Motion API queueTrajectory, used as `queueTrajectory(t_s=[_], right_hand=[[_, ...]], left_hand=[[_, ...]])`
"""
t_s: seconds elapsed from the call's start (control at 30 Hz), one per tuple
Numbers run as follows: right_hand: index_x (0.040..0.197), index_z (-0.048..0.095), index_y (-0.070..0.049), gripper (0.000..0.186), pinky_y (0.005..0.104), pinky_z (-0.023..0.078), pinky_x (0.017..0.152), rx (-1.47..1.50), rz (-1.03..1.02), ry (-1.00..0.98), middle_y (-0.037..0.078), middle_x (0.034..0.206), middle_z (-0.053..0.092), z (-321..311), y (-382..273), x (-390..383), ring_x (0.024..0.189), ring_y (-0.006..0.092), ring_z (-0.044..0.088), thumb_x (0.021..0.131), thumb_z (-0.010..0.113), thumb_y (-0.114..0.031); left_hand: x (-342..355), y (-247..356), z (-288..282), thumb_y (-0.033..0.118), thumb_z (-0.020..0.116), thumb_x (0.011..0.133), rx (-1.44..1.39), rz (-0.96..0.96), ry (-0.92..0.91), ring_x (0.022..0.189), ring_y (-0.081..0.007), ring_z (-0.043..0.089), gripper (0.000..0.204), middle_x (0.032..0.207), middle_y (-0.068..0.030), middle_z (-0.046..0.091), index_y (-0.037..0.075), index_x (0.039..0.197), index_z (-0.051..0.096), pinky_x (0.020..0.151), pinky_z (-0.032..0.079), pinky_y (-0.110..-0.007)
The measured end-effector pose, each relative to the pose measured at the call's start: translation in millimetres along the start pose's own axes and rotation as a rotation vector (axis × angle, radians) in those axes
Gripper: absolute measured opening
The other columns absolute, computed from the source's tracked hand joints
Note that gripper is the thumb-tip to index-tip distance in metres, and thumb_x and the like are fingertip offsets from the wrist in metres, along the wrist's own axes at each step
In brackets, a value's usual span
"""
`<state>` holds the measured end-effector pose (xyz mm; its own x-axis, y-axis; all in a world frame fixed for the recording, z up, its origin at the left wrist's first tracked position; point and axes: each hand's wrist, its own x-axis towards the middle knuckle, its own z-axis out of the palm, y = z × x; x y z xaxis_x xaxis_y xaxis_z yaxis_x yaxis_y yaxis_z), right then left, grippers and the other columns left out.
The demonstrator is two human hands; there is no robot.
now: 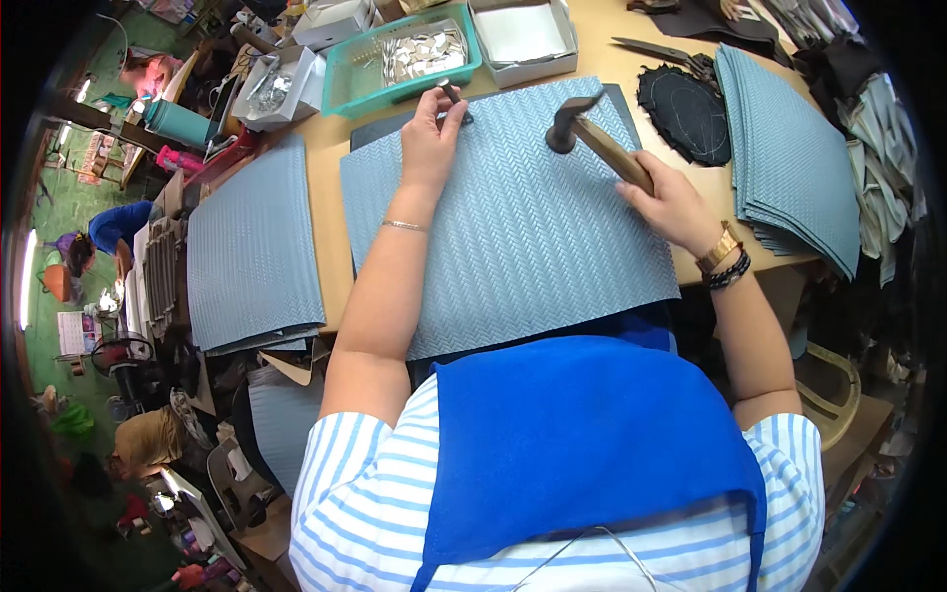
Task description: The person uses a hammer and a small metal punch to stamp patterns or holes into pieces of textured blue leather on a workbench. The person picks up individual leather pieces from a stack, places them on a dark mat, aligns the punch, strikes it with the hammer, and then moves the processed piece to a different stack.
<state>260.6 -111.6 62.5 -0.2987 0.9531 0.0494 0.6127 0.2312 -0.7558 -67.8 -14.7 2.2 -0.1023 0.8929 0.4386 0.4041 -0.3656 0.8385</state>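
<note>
A light blue sheet (pixel 523 237) with an embossed woven pattern lies in front of me, over a dark board (pixel 383 128) whose edges show at the far side. Near the sheet's far left edge, my left hand (pixel 428 148) is closed around a short dark metal punch (pixel 451 93); its lower tip is close to the sheet. My right hand (pixel 679 205) grips the wooden handle of a hammer (pixel 614 153). The hammer's dark head is raised over the far right part of the sheet, apart from the punch.
Stacks of similar blue sheets lie left (pixel 254 237) and right (pixel 784 148). Beyond the board stand a teal basket (pixel 345 74) holding small pale pieces and a white box (pixel 525 71). Large scissors (pixel 656 49) lie by a round black piece (pixel 684 113). Other people work at far left.
</note>
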Motion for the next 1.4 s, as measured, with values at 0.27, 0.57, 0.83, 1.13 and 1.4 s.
queueTrajectory(t_s=[0.27,0.57,0.83,1.13,1.4], right_hand=[[0.125,0.053,-0.004,0.028,0.0230,0.045,0.055,0.167,-0.500,0.242,-0.001,0.079,0.056,-21.3,-105.9,96.0,0.064,0.0070,0.054,0.102,0.061,-0.018],[0.117,0.055,-0.003,0.035,0.0445,0.053,0.075,-0.201,-0.203,-0.181,0.020,0.089,0.067,-12.0,-93.3,96.2,0.082,0.0346,0.067,0.099,0.059,-0.032],[0.130,0.057,-0.014,0.040,0.0469,0.053,0.082,-0.585,0.111,0.367,0.017,0.110,0.070,-67.4,70.5,56.0,0.100,0.0376,0.067,0.095,0.065,-0.033],[0.137,0.052,-0.007,0.067,0.0455,0.053,0.081,-0.415,-0.014,0.244,0.021,0.104,0.066,18.5,40.0,-14.5,0.092,0.0391,0.066,0.087,0.073,-0.047],[0.133,0.055,-0.008,0.055,0.0432,0.053,0.080,-0.041,0.166,0.179,0.016,0.099,0.063,16.8,15.6,-19.2,0.086,0.0346,0.063,0.083,0.078,-0.016]], left_hand=[[-0.8,9.9,-2.4,0.018,0.068,0.096,0.097,0.078,-0.015,0.081,-0.0213,0.074,0.026,0.095,-0.0130,0.075,0.005,0.119,0.065,0.071,0.056,-0.033],[-6.2,10.0,-7.6,0.019,0.068,0.097,0.149,-0.002,-0.032,0.080,-0.0150,0.071,0.023,0.091,-0.0102,0.074,0.007,0.116,0.063,0.072,0.054,-0.031],[5.0,-13.7,-4.8,0.015,0.048,0.107,-0.239,-0.052,0.057,0.083,-0.0146,0.067,0.017,0.095,-0.0051,0.062,0.006,0.121,0.044,0.074,0.055,-0.030],[26.0,-1.0,-59.0,0.021,0.056,0.103,-0.412,-0.130,0.247,0.066,-0.0066,0.050,0.016,0.082,0.0024,0.051,0.013,0.117,0.052,0.062,0.046,-0.023],[7.4,-30.4,-195.5,0.027,0.066,0.099,0.374,-0.081,0.263,0.088,-0.0123,0.059,0.029,0.097,-0.0033,0.066,0.001,0.111,0.066,0.082,0.050,-0.030]])
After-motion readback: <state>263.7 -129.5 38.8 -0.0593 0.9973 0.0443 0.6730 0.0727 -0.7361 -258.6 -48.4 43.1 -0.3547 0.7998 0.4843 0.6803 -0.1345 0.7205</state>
